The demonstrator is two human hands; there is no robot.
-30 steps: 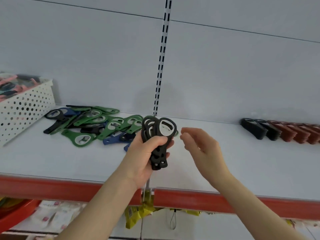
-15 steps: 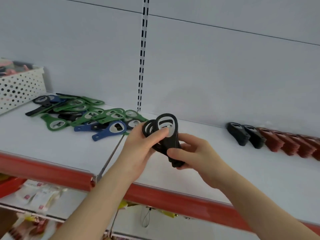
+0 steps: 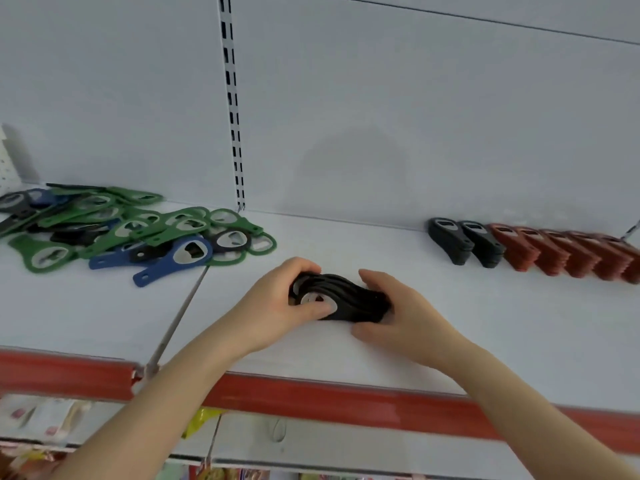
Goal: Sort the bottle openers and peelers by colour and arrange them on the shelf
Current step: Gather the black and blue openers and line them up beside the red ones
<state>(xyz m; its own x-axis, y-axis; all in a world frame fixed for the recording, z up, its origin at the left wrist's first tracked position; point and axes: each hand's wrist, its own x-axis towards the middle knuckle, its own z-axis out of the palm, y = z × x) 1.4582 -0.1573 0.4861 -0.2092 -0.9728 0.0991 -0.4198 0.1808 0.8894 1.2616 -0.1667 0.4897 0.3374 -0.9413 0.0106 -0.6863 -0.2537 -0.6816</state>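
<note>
Just right of the slotted upright (image 3: 235, 133), on the shelf (image 3: 467, 348), left hand (image 3: 277, 304) and right hand (image 3: 401, 318) each curl round an end of the black bottle-opener stack (image 3: 346, 297); the mixed pile (image 3: 138, 233) lies left of that upright, sorted rows (image 3: 540, 249) far right.

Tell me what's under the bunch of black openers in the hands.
Only the white shelf shows beneath the black openers. The left hand and right hand grip their ends and cover part of the lower edge, so whether they touch the shelf cannot be seen.
</note>
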